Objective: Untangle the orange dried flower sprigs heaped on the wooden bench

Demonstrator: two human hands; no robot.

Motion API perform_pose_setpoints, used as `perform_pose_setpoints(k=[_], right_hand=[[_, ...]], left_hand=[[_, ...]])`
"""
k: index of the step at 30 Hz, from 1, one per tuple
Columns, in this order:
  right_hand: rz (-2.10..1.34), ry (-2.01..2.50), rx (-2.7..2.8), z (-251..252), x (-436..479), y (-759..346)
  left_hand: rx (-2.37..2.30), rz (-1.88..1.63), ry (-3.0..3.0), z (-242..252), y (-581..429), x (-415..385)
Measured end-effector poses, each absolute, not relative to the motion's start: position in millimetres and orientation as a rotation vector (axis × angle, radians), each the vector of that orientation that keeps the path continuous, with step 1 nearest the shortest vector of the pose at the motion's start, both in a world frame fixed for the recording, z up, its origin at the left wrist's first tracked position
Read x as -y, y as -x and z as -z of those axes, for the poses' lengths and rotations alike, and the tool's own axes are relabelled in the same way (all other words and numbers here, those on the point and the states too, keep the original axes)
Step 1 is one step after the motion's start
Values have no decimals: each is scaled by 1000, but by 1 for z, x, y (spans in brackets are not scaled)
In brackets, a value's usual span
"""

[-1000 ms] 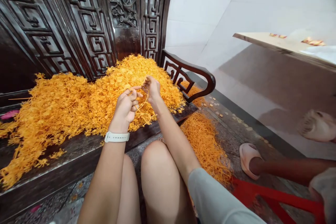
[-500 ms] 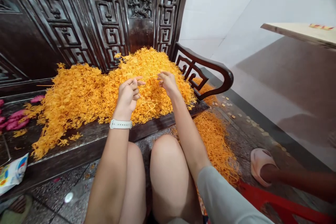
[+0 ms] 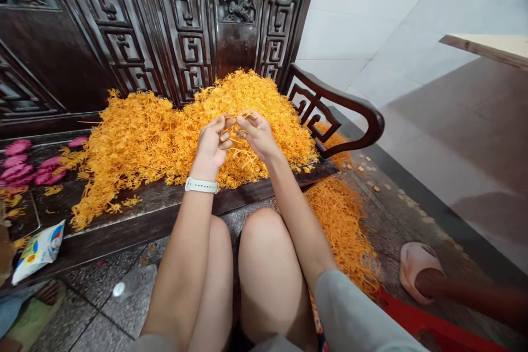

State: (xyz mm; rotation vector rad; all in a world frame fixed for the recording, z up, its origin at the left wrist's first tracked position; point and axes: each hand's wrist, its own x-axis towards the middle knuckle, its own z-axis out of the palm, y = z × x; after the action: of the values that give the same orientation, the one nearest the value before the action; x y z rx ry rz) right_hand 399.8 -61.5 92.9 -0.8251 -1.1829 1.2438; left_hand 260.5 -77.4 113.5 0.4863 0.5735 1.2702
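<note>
My left hand, with a white watch band on its wrist, is closed in a pinch above the heap. Close to it, my right hand pinches too, fingertips nearly meeting the left ones. Between them runs a thin yellow-orange plastic stem; its ends are hidden by the fingers. Below and behind both hands lies a large heap of yellow plastic flower pieces with thin stems, spread over the dark wooden bench. A few loose stems hang just under my fingers.
Pink flower pieces and a white packet lie at left. A clear bottle is on the floor. Orange stems pile beside my right knee, near the bench's armrest. Another person's foot in a pink slipper is at right.
My hands have come closer together, fingertips now almost meeting around the thin stem. The right hand's fingers have closed into a pinch. The view has shifted slightly left.
</note>
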Motion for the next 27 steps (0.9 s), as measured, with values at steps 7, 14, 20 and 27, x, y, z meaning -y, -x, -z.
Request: perform_pose_setpoints(k=[7,14,20,27], right_hand=[[-1230,848,1178,-92,68,-402],[-1101,669,1326,-118,85,-418],[-728,891,1370,-121,78,-437],[-706,1138,1444,-87,57,-412]], left_hand=[[-664,-1574,-519,-111,-258,72],[-673,-1676,-121,-100,-220,51],[-631,-1705,-226,-94,-195,50],[-654,-1516,-490,-105,-222,58]])
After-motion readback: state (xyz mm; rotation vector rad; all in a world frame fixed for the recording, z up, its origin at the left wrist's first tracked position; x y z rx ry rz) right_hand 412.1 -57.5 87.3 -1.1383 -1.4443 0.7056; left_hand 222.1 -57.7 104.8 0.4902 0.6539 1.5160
